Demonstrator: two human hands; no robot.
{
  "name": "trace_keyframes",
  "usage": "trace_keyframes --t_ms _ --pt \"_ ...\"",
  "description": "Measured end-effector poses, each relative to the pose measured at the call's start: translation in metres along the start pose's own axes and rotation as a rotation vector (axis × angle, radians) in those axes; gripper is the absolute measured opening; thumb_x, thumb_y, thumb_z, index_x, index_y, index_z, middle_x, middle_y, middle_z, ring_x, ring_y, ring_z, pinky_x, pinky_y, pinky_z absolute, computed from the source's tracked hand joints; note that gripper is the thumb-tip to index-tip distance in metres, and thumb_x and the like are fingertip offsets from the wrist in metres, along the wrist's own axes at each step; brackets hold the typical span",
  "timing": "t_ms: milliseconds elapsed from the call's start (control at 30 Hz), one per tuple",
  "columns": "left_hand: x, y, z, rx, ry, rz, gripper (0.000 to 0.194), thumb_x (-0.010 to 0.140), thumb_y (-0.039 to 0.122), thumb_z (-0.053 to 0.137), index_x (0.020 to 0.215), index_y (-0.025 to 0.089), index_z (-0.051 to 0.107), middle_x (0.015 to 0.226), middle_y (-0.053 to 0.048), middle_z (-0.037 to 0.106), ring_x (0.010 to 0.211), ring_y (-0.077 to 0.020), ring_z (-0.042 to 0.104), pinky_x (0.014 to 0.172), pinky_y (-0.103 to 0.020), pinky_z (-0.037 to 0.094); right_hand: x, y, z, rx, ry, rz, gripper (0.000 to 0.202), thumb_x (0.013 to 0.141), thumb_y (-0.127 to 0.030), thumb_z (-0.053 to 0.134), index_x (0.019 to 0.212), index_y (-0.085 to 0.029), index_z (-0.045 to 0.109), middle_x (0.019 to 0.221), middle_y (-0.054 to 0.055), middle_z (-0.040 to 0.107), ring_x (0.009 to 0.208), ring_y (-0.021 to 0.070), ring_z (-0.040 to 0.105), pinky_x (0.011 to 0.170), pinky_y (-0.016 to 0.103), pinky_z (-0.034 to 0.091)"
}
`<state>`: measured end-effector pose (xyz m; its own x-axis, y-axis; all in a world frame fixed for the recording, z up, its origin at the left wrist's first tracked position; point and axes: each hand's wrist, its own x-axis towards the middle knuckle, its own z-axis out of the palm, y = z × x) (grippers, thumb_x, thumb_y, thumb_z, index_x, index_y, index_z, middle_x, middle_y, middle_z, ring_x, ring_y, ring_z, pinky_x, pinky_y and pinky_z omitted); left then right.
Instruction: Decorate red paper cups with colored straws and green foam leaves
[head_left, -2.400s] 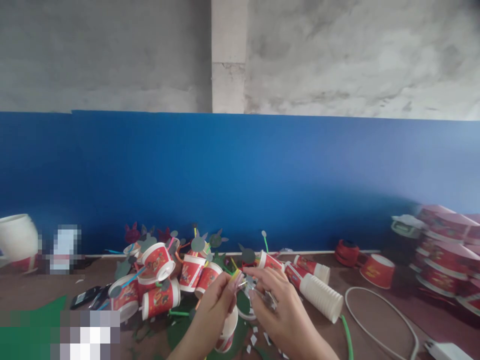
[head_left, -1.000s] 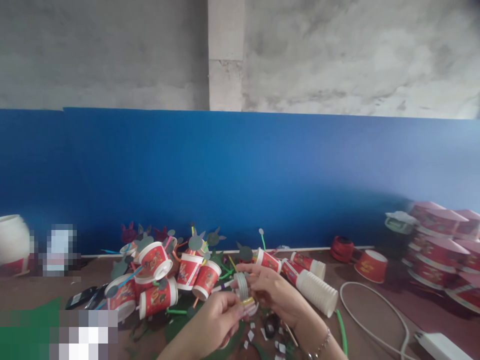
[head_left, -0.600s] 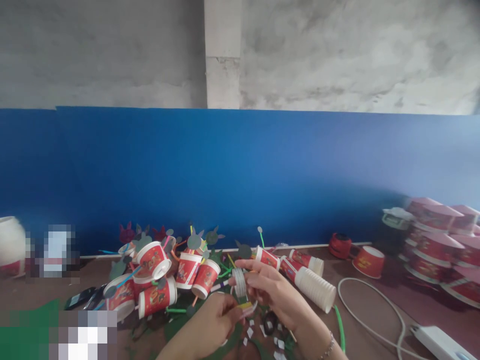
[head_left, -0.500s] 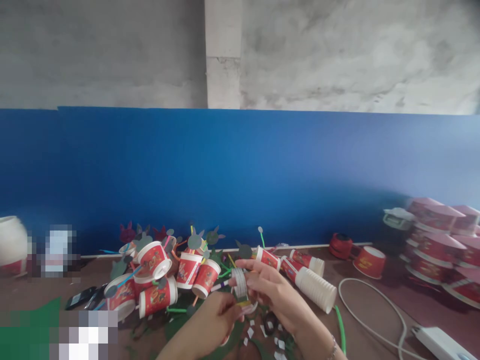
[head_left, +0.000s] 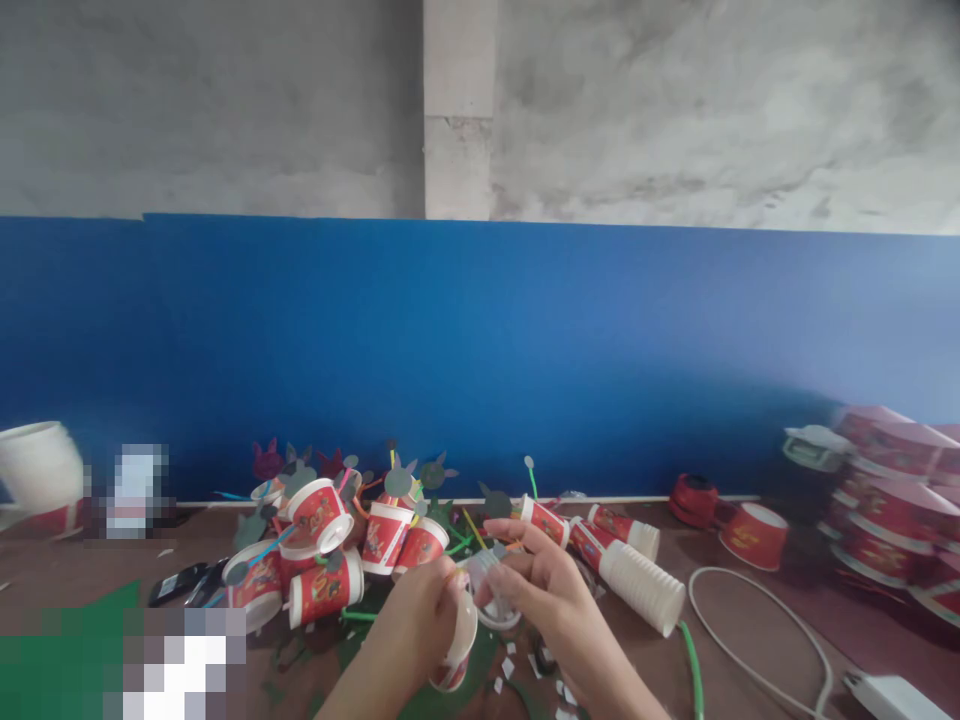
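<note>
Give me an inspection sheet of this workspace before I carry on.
Surface: brown table, cluttered around the hands.
Things: red paper cups heaped, some on their sides; stacked cups lying sideways.
Clutter: white scraps between the forearms.
Hands: left hand pinches a small item, too blurred to name; right hand is at a blurred pale item, grip unclear.
Cables: white cable looped at right, clear of both hands.
Surroundings: blue panel behind, grey wall above.
</note>
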<state>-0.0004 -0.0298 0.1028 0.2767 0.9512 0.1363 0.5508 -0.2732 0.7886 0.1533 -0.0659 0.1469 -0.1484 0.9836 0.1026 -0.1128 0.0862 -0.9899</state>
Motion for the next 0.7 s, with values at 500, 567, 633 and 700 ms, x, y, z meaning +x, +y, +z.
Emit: trace_keyframes --t_ms 500,567,633,700 --pt "0.003 0.007 -0.010 -0.222 0.034 0.013 0.035 0.088 0.050 0.037 0.069 0.021 0.043 0.057 0.006 0.041 0.057 -0.0143 0.042 0.057 -0.026 0.033 -0.003 -0.004 -0.007 -0.373 -0.060 -0.020 0.026 0.083 -0.023 0.053 0.107 -0.014 0.054 0.059 -0.002 0.063 0.050 0.0085 0.046 0.048 0.019 0.033" --pt "0.003 0.009 -0.010 -0.255 0.028 -0.003 0.037 0.088 0.052 0.037 0.068 0.021 0.043 0.055 0.006 0.041 0.057 -0.0138 0.042 0.058 -0.026 0.033 -0.003 -0.004 -0.008 -0.403 -0.048 -0.025 0.025 0.083 -0.023 0.053 0.107 -0.015 0.055 0.058 -0.003 0.062 0.049 0.0085 0.045 0.048 0.019 0.032" --pt "0.004 0.009 -0.010 -0.298 0.019 -0.019 0.038 0.087 0.054 0.039 0.068 0.021 0.044 0.053 0.007 0.040 0.054 -0.0129 0.041 0.056 -0.026 0.033 -0.003 -0.004 -0.010 -0.420 -0.033 -0.042 0.026 0.083 -0.025 0.053 0.106 -0.015 0.056 0.057 -0.003 0.061 0.050 0.0090 0.046 0.049 0.020 0.033" --pt "0.004 0.010 -0.009 -0.351 -0.003 -0.035 0.039 0.086 0.055 0.041 0.068 0.020 0.044 0.051 0.008 0.038 0.051 -0.0116 0.039 0.053 -0.025 0.031 -0.002 -0.002 -0.011 -0.427 -0.022 -0.053 0.027 0.083 -0.027 0.053 0.108 -0.015 0.056 0.057 -0.003 0.060 0.051 0.0096 0.046 0.049 0.020 0.034"
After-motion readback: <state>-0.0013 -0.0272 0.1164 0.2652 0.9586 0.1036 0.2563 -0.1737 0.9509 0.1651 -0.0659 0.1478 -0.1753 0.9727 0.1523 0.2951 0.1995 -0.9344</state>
